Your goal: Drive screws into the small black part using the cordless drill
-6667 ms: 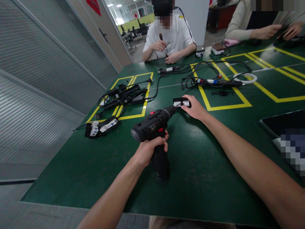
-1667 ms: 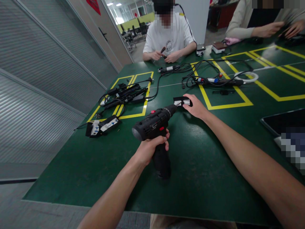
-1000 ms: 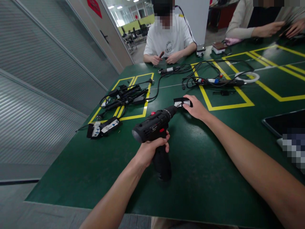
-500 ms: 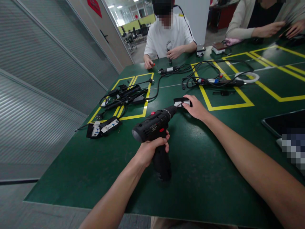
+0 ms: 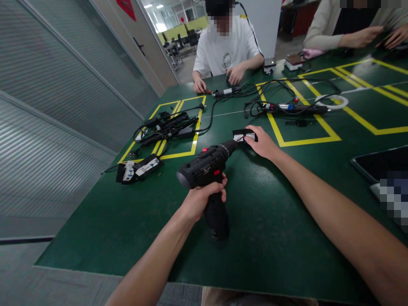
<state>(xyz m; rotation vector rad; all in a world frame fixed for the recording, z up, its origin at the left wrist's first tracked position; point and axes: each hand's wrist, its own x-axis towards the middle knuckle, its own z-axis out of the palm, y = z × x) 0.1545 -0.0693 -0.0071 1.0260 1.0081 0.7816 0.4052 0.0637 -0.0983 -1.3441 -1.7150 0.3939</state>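
Note:
My left hand (image 5: 205,197) is wrapped round the grip of a black cordless drill (image 5: 207,165) with red buttons. Its chuck points away and to the right, at a small black piece with a white label (image 5: 245,136). My right hand (image 5: 261,142) pinches that piece at its right end, against the green table (image 5: 270,212). The drill's tip meets or nearly meets the piece; I cannot tell whether they touch. Two similar black pieces with white labels (image 5: 138,168) lie on the left.
Black adapters and cables (image 5: 172,127) lie heaped inside yellow tape at the left. Beyond my right hand are a corded tool (image 5: 299,109) and a white ring (image 5: 342,101). A dark-screened device (image 5: 382,163) lies at the right edge. Two people sit across the table.
My hands, the drill and the labelled piece stay almost in place. Across the table, the person in white has lowered the dark object in one hand, and the other hand has shifted slightly.

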